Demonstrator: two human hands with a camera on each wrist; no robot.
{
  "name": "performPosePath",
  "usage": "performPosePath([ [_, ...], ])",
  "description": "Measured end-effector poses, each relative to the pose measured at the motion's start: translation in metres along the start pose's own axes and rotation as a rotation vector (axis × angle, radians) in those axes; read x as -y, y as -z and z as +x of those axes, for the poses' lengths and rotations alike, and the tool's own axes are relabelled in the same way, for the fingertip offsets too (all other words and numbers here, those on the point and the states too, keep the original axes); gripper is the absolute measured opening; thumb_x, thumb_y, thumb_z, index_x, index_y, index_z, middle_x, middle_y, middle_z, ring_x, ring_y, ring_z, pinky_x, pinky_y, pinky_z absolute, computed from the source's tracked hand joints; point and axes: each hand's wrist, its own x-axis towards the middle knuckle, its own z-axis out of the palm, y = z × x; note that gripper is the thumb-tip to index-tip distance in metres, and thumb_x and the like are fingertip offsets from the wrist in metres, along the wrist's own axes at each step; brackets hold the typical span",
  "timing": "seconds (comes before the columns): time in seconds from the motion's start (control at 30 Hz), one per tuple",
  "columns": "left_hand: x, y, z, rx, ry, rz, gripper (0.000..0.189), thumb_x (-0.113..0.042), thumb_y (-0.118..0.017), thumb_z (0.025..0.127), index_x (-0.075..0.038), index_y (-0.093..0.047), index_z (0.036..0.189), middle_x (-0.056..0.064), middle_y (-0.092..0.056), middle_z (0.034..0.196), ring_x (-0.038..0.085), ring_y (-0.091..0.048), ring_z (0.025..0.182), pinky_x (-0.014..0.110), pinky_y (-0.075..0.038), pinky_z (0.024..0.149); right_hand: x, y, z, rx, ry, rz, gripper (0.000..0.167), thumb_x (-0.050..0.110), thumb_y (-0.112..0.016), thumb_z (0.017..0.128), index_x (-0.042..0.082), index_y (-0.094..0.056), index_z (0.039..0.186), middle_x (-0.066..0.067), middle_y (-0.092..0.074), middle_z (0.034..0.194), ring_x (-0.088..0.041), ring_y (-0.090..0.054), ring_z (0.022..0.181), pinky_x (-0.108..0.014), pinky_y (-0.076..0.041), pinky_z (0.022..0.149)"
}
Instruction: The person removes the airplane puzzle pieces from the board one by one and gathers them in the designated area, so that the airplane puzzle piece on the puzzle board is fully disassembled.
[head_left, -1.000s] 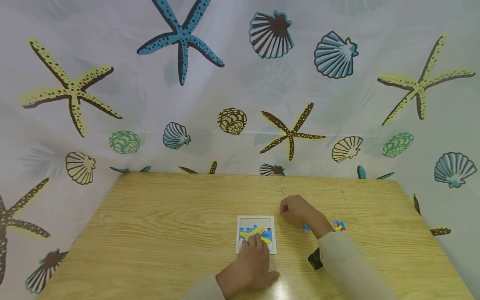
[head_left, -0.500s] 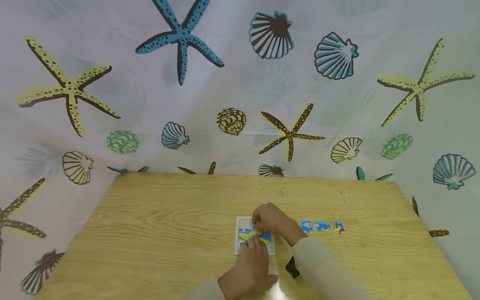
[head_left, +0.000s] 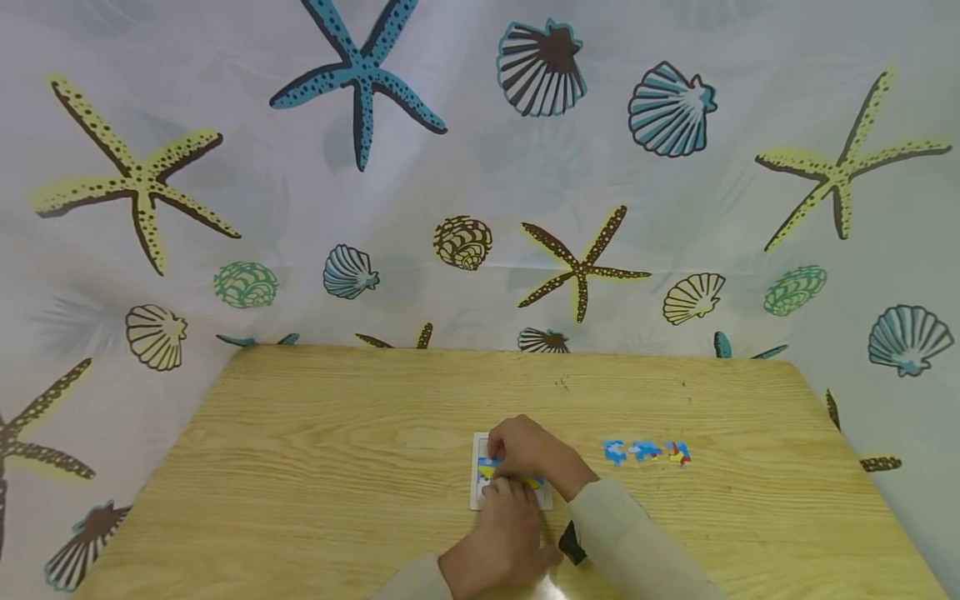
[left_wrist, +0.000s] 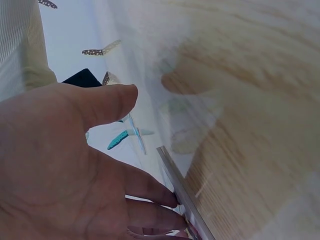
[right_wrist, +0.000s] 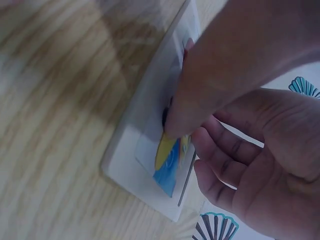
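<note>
A white-framed jigsaw puzzle board (head_left: 475,479) with a blue and yellow picture lies on the table before me. My left hand (head_left: 506,525) rests its extended fingers on the board's near part; in the left wrist view, the left fingertips meet the board's thin edge (left_wrist: 176,179), the thumb held apart. Over the upper part of the board, my right hand (head_left: 525,446) pinches with curled fingers at a puzzle piece, which the hand mostly hides. From the right wrist view, the right thumb reaches down to the yellow and blue picture (right_wrist: 170,167), with the other fingers curled beside it.
Three loose puzzle pieces lie in a row right of the board: a left one (head_left: 614,452), a middle one (head_left: 645,451) and a right one with red and yellow (head_left: 678,454). A curtain (head_left: 420,200) printed with starfish and shells stands behind the wooden table (head_left: 315,467).
My right hand has moved left, from beside the board's right edge to above its upper part, uncovering the loose pieces. The left hand has stayed nearly in place on the board.
</note>
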Motion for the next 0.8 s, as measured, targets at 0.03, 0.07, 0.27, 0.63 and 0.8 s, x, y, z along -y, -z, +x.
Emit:
performPosePath([
  [0.03,-0.0003,-0.0001,-0.0003,0.001,0.002,0.002,0.091,-0.076,-0.041,0.081,-0.002,-0.049,0.135,0.015,-0.054,0.131,0.032,-0.051,0.111,0.042,-0.044,0.093,0.001,-0.0009,0.0,0.001,-0.002,-0.006,0.017,0.013,-0.08,0.073,0.008,-0.069,0.085,0.002,-0.061,0.076,-0.008,-0.049,0.068,-0.021,-0.043,0.062],
  [0.07,-0.0009,-0.0001,-0.0007,-0.003,0.007,0.004,0.091,-0.076,-0.042,0.081,-0.002,-0.049,0.134,0.015,-0.054,0.13,0.033,-0.051,0.11,0.043,-0.044,0.092,0.0016,-0.0017,0.0001,0.002,-0.006,-0.008,0.018,0.013,-0.08,0.073,0.008,-0.068,0.084,0.002,-0.06,0.076,-0.009,-0.049,0.068,-0.021,-0.043,0.061],
  [0.27,-0.0031,-0.001,-0.0017,0.005,0.043,0.012,0.093,-0.077,-0.043,0.08,-0.003,-0.047,0.136,0.015,-0.053,0.13,0.033,-0.05,0.109,0.043,-0.043,0.091,0.0024,-0.0043,0.0017,-0.008,-0.033,-0.038,0.023,0.018,-0.082,0.071,0.008,-0.068,0.085,0.001,-0.061,0.078,-0.009,-0.051,0.07,-0.021,-0.045,0.062],
  [0.63,0.0022,-0.0001,-0.0002,0.021,-0.021,-0.027,0.095,-0.076,-0.042,0.081,-0.001,-0.044,0.138,0.018,-0.049,0.136,0.034,-0.05,0.108,0.043,-0.045,0.089,0.0071,-0.0022,-0.0006,-0.006,-0.06,-0.056,0.023,0.018,-0.081,0.073,0.007,-0.066,0.086,-0.001,-0.064,0.085,-0.012,-0.052,0.075,-0.025,-0.047,0.068],
  [0.8,0.0055,0.0007,-0.0008,0.017,-0.049,-0.073,0.095,-0.076,-0.04,0.082,0.0,-0.044,0.138,0.021,-0.048,0.136,0.036,-0.05,0.109,0.044,-0.046,0.089,0.0071,-0.0002,-0.0008,-0.022,-0.059,-0.083,0.014,0.012,-0.077,0.075,0.01,-0.066,0.084,0.002,-0.062,0.082,-0.013,-0.051,0.078,-0.027,-0.046,0.07],
])
